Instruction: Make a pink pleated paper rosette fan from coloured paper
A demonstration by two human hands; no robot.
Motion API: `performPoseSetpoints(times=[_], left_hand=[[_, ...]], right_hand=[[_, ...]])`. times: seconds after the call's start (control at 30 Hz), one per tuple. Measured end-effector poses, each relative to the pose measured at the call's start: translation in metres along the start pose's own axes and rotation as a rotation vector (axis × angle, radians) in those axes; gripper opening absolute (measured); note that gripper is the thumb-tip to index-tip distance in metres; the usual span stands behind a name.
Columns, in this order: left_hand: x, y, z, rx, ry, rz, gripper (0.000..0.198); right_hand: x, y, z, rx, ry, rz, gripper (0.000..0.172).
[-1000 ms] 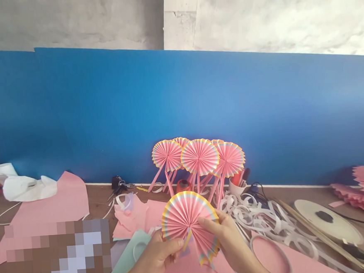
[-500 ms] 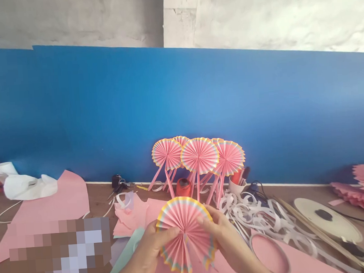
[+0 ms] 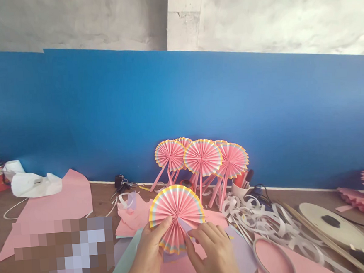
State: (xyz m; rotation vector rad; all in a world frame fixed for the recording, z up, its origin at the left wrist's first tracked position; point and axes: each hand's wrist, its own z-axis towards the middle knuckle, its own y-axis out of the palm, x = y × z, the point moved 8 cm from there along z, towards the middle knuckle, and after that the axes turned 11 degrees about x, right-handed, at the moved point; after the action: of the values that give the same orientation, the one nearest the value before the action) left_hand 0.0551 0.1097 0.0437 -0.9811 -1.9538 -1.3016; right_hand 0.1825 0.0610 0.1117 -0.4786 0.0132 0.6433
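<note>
A round pleated paper fan (image 3: pixel 177 203), pink with a rainbow-striped, yellow-edged rim, is held upright over the table. My left hand (image 3: pixel 152 246) grips its left side, the thumb pressed on the front near the centre. My right hand (image 3: pixel 211 246) is at the fan's lower right, with thumb and forefinger drawn together on the edge of the pleats. A lilac sliver shows in the gap between the pleats there. Behind stand several similar fans (image 3: pixel 202 157) on pink folded paper handles, leaning by the blue board.
Curled white strips (image 3: pixel 246 209) lie on the right beside a tape ring (image 3: pixel 273 258) and a cream round disc (image 3: pixel 334 221). Pink paper (image 3: pixel 62 207) and keys (image 3: pixel 123 183) are on the left. Against the blue board (image 3: pixel 120 107) stands a white cup (image 3: pixel 239 188) with tools.
My right hand has slid from the fan's upper right edge down to its lower right, fingers now drawn together. The fan has shifted slightly left and up in view.
</note>
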Motion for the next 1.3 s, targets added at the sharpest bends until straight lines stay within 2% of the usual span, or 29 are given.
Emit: performPoseSetpoints(times=[0.1,0.2,0.27,0.33,0.4,0.47,0.57,0.87,1.0,1.1,1.3], left_hand=[[-0.003,-0.001,-0.001,0.018,-0.027,-0.017,0.038],[-0.002,-0.003,0.000,0.033,-0.023,-0.042,0.041],[0.000,-0.003,0.001,0.037,-0.023,-0.049,0.043],[0.001,-0.002,0.000,0.036,-0.032,-0.042,0.044],[0.001,-0.001,-0.002,0.050,-0.038,-0.003,0.044],[0.000,-0.001,-0.006,0.068,-0.034,0.067,0.044],[-0.003,0.002,-0.012,0.057,-0.018,0.147,0.043],[-0.011,0.005,-0.013,0.048,0.031,0.130,0.037],[-0.012,0.006,-0.013,0.021,0.010,0.119,0.038],[-0.012,0.004,-0.014,0.045,0.004,0.121,0.039],[-0.016,0.004,-0.012,0.040,-0.013,0.098,0.043]], right_hand=[[0.001,0.002,-0.002,-0.029,0.000,-0.008,0.010],[0.016,-0.001,-0.002,-0.018,0.174,0.073,0.006],[0.031,-0.007,-0.002,0.071,0.340,0.109,0.003],[0.038,-0.014,-0.002,0.174,0.385,0.088,0.017],[0.033,-0.016,-0.001,0.198,0.287,0.018,0.028],[0.024,-0.014,0.000,0.161,0.167,-0.060,0.024],[0.015,-0.010,0.000,0.109,0.080,-0.127,0.014],[0.007,-0.010,0.002,0.093,0.010,-0.093,0.024],[0.006,-0.011,0.004,0.070,0.039,-0.064,0.022],[0.007,-0.010,0.005,0.050,0.067,-0.038,0.021],[0.008,-0.012,0.008,0.030,0.078,0.002,0.030]])
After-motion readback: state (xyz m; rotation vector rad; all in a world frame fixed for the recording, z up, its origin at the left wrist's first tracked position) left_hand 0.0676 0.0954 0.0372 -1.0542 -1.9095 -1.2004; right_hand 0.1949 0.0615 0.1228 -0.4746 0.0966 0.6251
